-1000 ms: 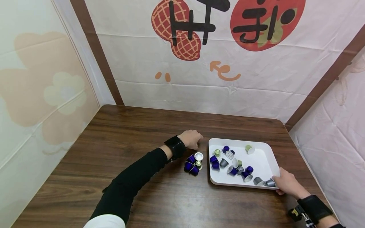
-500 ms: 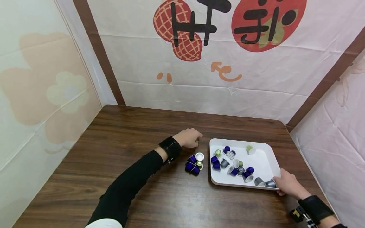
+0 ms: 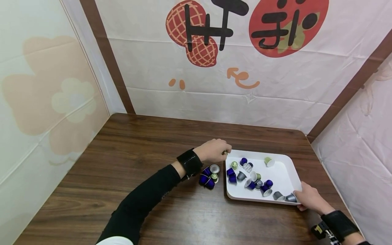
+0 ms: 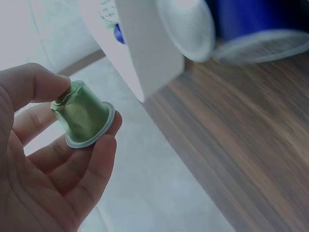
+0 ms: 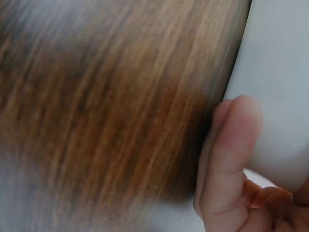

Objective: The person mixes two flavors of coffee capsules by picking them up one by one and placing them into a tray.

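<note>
My left hand [image 3: 214, 150] is at the far left corner of the white tray [image 3: 283, 170]. Between its thumb and fingers it pinches a green coffee capsule [image 4: 84, 116], seen plainly in the left wrist view. At the tray's near right corner my right hand [image 3: 311, 197] grips the rim, with fingers [image 5: 231, 154] along the outer wall. Blue, grey and green capsules lie scattered in the tray, among them a pale green capsule [image 3: 269, 161] and a grey capsule [image 3: 278, 195]. Below the left wrist, a small cluster of blue capsules [image 3: 209, 183] and a green capsule [image 3: 214, 176] lies on the wood.
The brown wooden table [image 3: 147, 136] carries the tray on its right half. A printed white cloth [image 3: 196, 102] hangs behind the table, and further cloths hang at both sides. A black sleeve [image 3: 147, 200] covers the left forearm.
My left hand has moved right, from the table beside the tray to the tray's far left corner, with the green capsule in its fingers. The right hand and tray have stayed in place.
</note>
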A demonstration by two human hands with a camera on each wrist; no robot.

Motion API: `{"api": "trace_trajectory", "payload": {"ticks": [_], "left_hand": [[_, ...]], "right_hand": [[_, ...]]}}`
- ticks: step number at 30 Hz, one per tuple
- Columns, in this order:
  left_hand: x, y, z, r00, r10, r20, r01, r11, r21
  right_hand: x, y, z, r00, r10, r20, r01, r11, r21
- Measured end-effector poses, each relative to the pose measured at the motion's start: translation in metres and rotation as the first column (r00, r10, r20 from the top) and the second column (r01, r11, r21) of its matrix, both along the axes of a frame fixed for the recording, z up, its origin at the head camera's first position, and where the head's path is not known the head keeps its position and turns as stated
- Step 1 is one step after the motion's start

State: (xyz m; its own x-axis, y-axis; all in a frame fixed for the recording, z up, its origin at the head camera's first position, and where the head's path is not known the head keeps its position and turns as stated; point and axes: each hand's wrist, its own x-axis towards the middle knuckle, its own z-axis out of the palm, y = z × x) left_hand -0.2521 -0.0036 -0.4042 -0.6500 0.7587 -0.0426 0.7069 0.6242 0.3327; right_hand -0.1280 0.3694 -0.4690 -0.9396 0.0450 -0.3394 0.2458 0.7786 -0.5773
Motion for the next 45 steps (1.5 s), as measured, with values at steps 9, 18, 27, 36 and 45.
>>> {"api": "trace_trajectory", "payload": {"ticks": [9,18,27,36,45], "left_hand": [[0.010,0.032,0.009,0.993,-0.095,-0.068,0.095,0.995,-0.002],[0.020,0.070,0.019,0.978,-0.170,-0.119,0.167,0.985,-0.038],[0.025,0.101,0.014,0.977,-0.200,-0.081,0.193,0.978,-0.082],[0.032,0.128,0.006,0.965,-0.219,-0.145,0.201,0.971,-0.129],[0.038,0.142,0.004,0.971,-0.200,-0.130,0.175,0.968,-0.178]], "right_hand": [[0.001,0.000,-0.003,1.000,0.001,-0.009,-0.001,1.000,-0.008],[-0.004,0.001,0.001,1.000,0.022,0.002,-0.022,0.999,0.023],[-0.005,0.002,0.001,1.000,0.017,-0.012,-0.017,1.000,0.012],[-0.004,0.002,-0.003,1.000,0.009,-0.009,-0.008,1.000,0.008],[-0.004,0.003,-0.005,1.000,-0.004,0.002,0.003,1.000,0.017]]}}
